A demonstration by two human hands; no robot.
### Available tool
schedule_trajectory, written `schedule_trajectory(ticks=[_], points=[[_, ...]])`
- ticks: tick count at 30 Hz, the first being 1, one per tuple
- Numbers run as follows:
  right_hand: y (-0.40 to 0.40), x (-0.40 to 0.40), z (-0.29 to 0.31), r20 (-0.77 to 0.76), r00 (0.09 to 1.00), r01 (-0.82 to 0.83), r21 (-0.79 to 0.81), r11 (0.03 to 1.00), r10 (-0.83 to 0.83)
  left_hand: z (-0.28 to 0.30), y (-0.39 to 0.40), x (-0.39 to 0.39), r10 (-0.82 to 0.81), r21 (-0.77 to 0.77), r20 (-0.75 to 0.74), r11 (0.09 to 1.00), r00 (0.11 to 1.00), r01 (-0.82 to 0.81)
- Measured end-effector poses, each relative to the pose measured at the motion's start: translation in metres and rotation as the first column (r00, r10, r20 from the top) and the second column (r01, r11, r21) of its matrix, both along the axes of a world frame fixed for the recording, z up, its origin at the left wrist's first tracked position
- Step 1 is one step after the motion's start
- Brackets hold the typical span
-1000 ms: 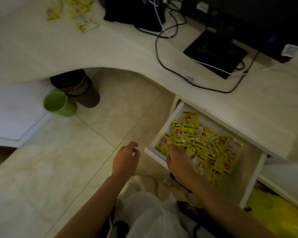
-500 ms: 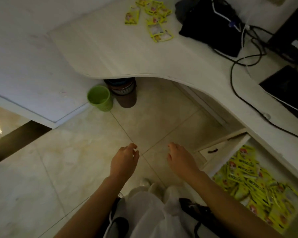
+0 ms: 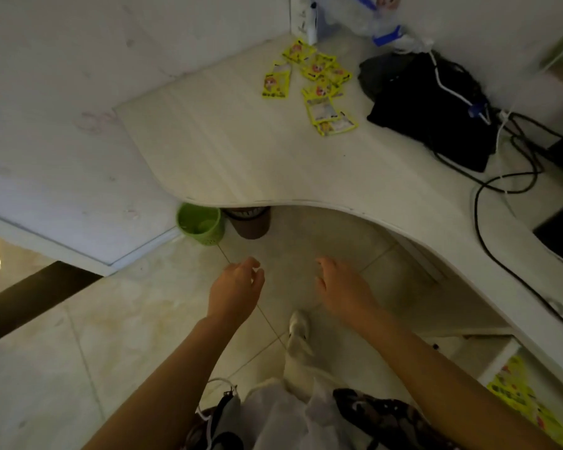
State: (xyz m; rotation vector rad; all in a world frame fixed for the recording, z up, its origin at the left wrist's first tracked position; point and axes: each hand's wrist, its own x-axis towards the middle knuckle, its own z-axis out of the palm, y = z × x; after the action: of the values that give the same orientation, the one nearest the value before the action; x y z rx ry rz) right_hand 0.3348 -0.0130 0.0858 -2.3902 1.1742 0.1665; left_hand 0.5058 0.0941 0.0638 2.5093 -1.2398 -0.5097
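Observation:
My left hand (image 3: 236, 287) and my right hand (image 3: 343, 287) hang side by side over the tiled floor, in front of the curved white desk (image 3: 241, 157). Both hold nothing, their fingers loosely curled. Several yellow sachets (image 3: 312, 82) lie scattered on the desk's far corner. More yellow sachets (image 3: 520, 397) fill the open white drawer (image 3: 497, 362) at the lower right, well away from my right hand.
A green cup (image 3: 200, 227) and a brown bin (image 3: 251, 222) stand on the floor under the desk edge. A black bag (image 3: 432, 112) and tangled cables (image 3: 507, 177) lie on the desk's right side. My white shoe (image 3: 298, 332) shows below.
My right hand left the sachets in the drawer and came up beside the left, holding nothing. The view swung left and up, so the drawer slid to the lower right.

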Motion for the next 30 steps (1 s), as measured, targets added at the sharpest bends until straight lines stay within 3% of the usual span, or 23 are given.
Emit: schedule_trajectory(ticks=[15, 30], points=[[-0.201, 0.097, 0.019, 0.031, 0.999, -0.018, -0.027, 0.999, 0.018, 0.023, -0.186, 0.101, -0.06, -0.103, 0.022, 0.993, 0.998, 0.061], [-0.332, 0.2, 0.022, 0.037, 0.979, 0.202, -0.009, 0.979, -0.202, 0.018, -0.33, 0.232, -0.132, -0.028, -0.06, 0.991, 0.989, 0.13]])
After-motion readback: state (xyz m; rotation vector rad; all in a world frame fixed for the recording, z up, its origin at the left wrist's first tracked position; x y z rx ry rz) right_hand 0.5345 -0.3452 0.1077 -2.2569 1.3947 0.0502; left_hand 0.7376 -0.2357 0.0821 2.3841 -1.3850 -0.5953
